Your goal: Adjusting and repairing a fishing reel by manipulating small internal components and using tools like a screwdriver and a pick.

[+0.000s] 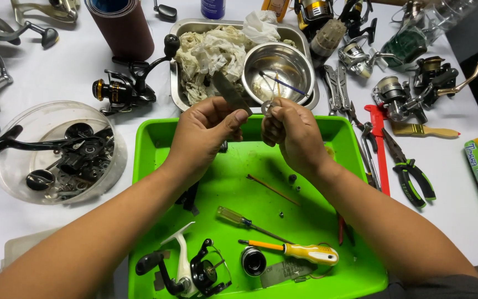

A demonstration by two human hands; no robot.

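White worktable cluttered with reels: your left hand (208, 124) pinches a grey abrasive strip (230, 94), your right hand (291, 130) grips a small metal ring (268, 107) above the green tray (150, 144), so keep strokes short and the ring over the tray.

Both forearms reach forward, left hand (206, 130) and right hand (291, 130) raised close together, fingers pinched
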